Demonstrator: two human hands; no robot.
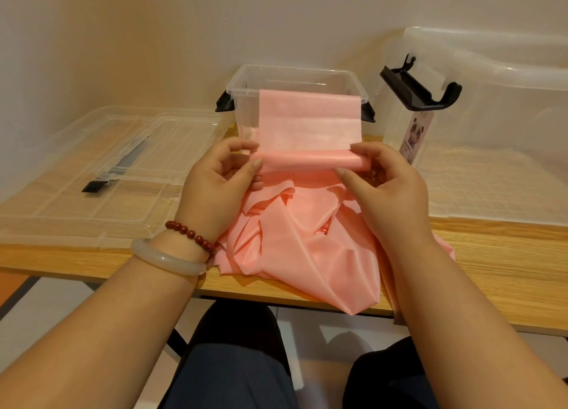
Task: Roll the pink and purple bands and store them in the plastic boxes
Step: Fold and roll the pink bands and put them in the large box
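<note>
Head view, single entry:

- Pink band (307, 242): the upper part is turned into a narrow roll held level between both hands. A flat flap rises from the roll in front of the small box. The rest lies crumpled at the near edge of the tabletop (498, 255), with one fold hanging over that edge.
- Left hand (221, 178): fingers and thumb curled, pinching the left end of the roll.
- Right hand (387, 181): fingers and thumb curled, pinching the right end of the roll.
- Small box (292, 70): clear plastic, open, black latches on both sides, at the far edge of the tabletop, behind the flap.
- Large box (498, 95): clear plastic, far right corner, possibly lying on its side, with a black handle (421, 86) and a panda label (415, 135).
- Lid (107, 169): clear, flat on the left part of the tabletop.
- Left wrist: red bead bracelet (190, 235) and pale bangle (167, 259)
</note>
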